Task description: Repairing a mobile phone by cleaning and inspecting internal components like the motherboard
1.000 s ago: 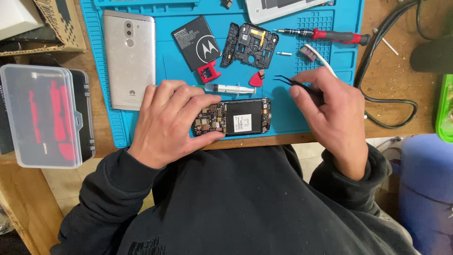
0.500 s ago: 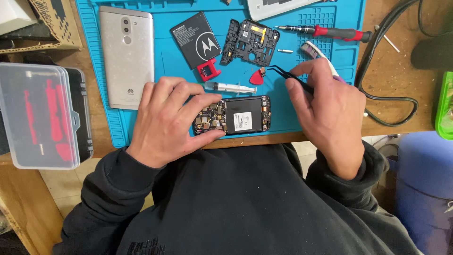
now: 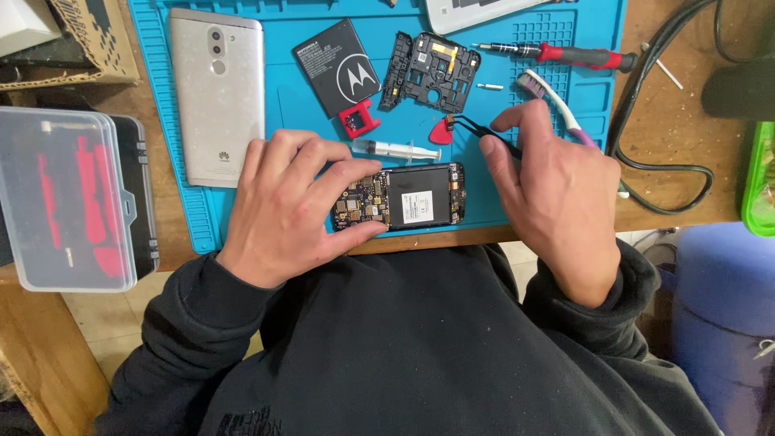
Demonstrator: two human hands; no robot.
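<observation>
left hand [image 3: 295, 206] clamps opened phone [image 3: 401, 198] at mat's [image 3: 565, 97] near edge | right hand [image 3: 549, 190] pinches black tweezers [image 3: 484, 133], tips by red pick [image 3: 440, 132], perhaps nipping a tiny part | keep board pinned flat, wrist braced on worktop, light pressure

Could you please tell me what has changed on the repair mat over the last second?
The right hand has carried the black tweezers leftward and away from the body; their tips now sit by the red pick. The left hand still steadies the opened phone. The syringe, battery and silver phone stayed put.
</observation>
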